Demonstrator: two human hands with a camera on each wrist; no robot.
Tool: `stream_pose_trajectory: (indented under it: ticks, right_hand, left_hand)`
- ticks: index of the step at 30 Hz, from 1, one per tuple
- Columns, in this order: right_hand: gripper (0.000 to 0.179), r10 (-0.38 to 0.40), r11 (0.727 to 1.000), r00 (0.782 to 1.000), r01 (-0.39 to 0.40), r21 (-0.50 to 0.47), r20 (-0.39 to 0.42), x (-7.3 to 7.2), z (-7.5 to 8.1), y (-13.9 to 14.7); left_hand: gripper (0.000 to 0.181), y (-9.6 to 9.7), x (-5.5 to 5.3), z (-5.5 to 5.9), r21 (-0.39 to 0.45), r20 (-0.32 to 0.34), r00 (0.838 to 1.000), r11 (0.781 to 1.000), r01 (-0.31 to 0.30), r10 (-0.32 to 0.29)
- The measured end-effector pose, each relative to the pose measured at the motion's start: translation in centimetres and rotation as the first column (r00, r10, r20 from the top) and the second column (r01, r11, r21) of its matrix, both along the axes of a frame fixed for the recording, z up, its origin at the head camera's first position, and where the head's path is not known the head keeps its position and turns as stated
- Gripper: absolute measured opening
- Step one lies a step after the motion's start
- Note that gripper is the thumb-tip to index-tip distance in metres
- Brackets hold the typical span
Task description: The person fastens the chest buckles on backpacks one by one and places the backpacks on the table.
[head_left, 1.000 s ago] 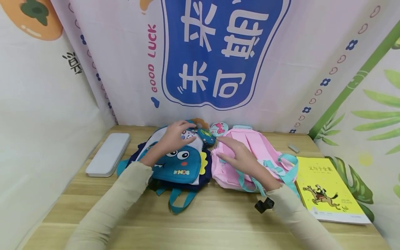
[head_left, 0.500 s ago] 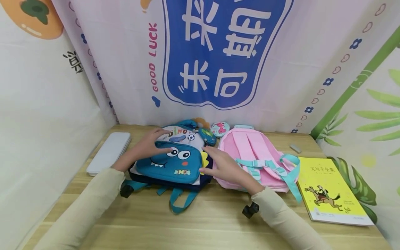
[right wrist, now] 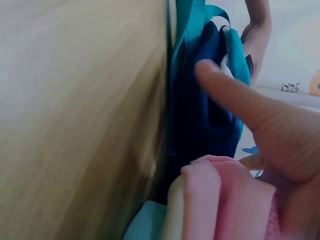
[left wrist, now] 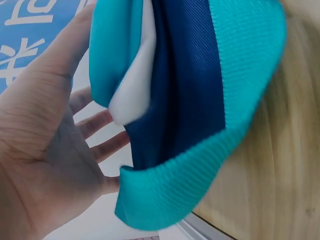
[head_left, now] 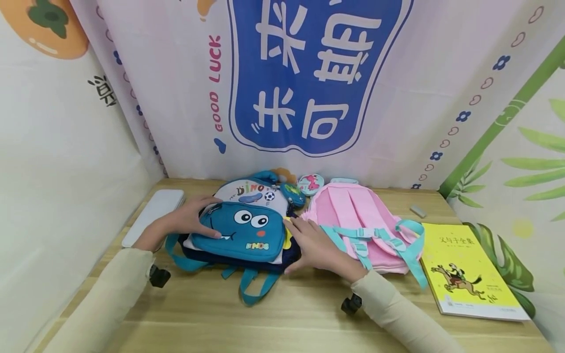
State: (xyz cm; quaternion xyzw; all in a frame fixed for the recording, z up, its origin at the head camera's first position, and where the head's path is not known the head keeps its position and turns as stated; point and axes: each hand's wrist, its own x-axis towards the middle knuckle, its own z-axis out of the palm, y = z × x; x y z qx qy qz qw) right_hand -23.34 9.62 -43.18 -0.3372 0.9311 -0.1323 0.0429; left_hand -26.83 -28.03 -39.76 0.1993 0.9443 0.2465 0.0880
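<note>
A teal, white and navy dinosaur backpack [head_left: 240, 230] lies on the table with its eyed front pocket facing up. At its left side is my left hand [head_left: 187, 218], thumb and fingers spread about the edge. The left wrist view shows the open palm [left wrist: 55, 135] beside the navy side and a teal strap [left wrist: 170, 185]. On the other side, my right hand [head_left: 315, 245] reaches to the yellow-spiked edge, fingers extended, thumb low near the front corner. Just right of it lies a pink backpack [head_left: 353, 206] with turquoise straps, partly behind that hand. Firm contact cannot be made out.
A pale pencil case [head_left: 154, 211] lies at the left. Two round charms, one teal [head_left: 292, 195] and one pink-and-white [head_left: 310, 184], sit between the bags. At the right are a yellow book [head_left: 468, 269] and a small grey block [head_left: 417, 211]. A printed curtain [head_left: 176, 98] hangs behind the table.
Both hands have come down toward me. The left went from over the dinosaur backpack's top to its left side; the right went from over the pink backpack to the dinosaur backpack's right side.
</note>
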Motion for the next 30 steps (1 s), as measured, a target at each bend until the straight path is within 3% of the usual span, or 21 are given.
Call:
stream_pose_trajectory:
  ticks: [5,12,19,24,27,30]
  right_hand:
    - [0.120,-0.002,0.999,0.999,0.003,0.032,-0.044,0.0,-0.4,-0.2]
    - [0.106,-0.074,0.993,0.997,0.071,-0.098,-0.024,0.1,0.1,-0.1]
    - [0.099,-0.167,0.963,0.986,0.160,-0.217,-0.013,0.9,1.0,0.1]
    - [0.085,-0.177,0.915,0.983,0.184,-0.360,0.053,1.2,1.3,0.3]
    - [0.083,-0.125,0.869,0.980,0.182,-0.460,0.152,0.9,1.1,0.6]
    - [0.085,-0.043,0.816,0.963,0.187,-0.546,0.266,0.5,0.9,1.0]
  left_hand:
    - [0.102,-0.6,0.4,0.2,0.018,0.050,0.999,1.000,0.006,-0.007]
    - [0.108,-1.0,0.3,0.3,0.003,0.087,0.996,1.000,-0.004,0.004]
    - [0.108,-1.3,0.3,-0.2,-0.010,0.109,0.994,1.000,-0.009,0.011]
    - [0.108,-1.4,0.6,-0.6,0.011,0.123,0.992,1.000,-0.004,0.003]
    - [0.108,-1.4,0.7,-0.8,0.027,0.129,0.992,1.000,-0.008,0.004]
    - [0.108,-1.3,0.8,-1.0,0.034,0.125,0.992,0.999,-0.008,0.003]
